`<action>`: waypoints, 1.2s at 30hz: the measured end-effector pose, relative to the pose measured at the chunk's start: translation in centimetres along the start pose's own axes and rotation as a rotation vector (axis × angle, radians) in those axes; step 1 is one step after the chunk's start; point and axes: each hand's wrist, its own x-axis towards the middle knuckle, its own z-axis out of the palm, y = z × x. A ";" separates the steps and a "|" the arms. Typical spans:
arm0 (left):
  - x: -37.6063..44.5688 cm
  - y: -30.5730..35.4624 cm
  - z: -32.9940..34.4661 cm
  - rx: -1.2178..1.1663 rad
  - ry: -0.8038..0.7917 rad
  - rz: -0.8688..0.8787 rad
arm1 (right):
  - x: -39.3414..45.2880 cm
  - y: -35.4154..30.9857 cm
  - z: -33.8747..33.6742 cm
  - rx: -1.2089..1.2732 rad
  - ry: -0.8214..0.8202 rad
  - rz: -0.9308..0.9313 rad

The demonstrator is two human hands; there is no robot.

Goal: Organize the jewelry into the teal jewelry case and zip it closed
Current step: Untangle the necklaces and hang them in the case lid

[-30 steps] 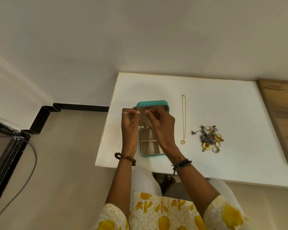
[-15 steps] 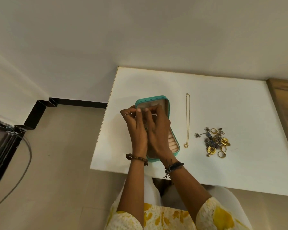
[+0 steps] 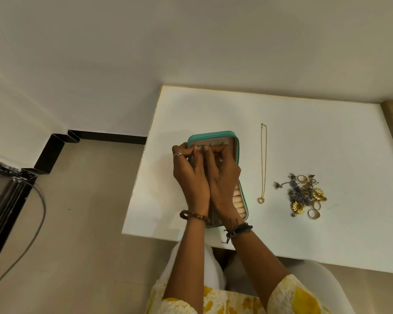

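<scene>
At the far left of the frame only a black metal frame point(image 3: 7, 191) and a grey cable point(image 3: 35, 225) on the floor can be seen, nothing task related. Moving to the middle, the open teal zip-around jewelry case point(image 3: 213, 135) is laid flat near the front left corner of the white table point(image 3: 315, 137), beige ring rolls showing along its right side. Both hands are bunched over its far half: the left hand point(image 3: 192, 177) and right hand point(image 3: 222, 175) have fingertips curled in and pressed together, apparently pinching something small at the lid pocket, though what exactly can't be made out. Right of the case, a thin gold chain with a heart pendant point(image 3: 263, 164) is stretched straight; it'd be feather-light and tangle-prone, so best lifted near the clasp end. Furthest right, a tangled heap of gold rings and earrings point(image 3: 305, 196) would be fiddly and best picked apart one piece at a time. No brand or writing is readable anywhere.
</scene>
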 end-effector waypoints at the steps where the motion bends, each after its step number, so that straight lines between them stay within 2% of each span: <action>1: 0.0 0.0 0.0 0.005 0.007 0.006 | 0.0 0.1 0.1 -0.005 0.010 -0.001; 10: 0.5 -0.3 0.1 0.054 0.059 0.039 | 0.0 0.6 0.5 -0.080 0.065 -0.014; 16: 0.6 -0.3 -0.1 -0.039 0.058 -0.043 | -0.2 0.2 0.3 -0.084 0.029 -0.008; 26: 0.4 0.2 -0.7 -0.167 -0.026 -0.139 | -1.4 -0.9 -0.3 -0.027 0.002 0.169; 36: 0.6 0.3 -1.1 -0.203 -0.057 -0.155 | -2.3 -1.2 -3.0 -0.116 -0.081 0.367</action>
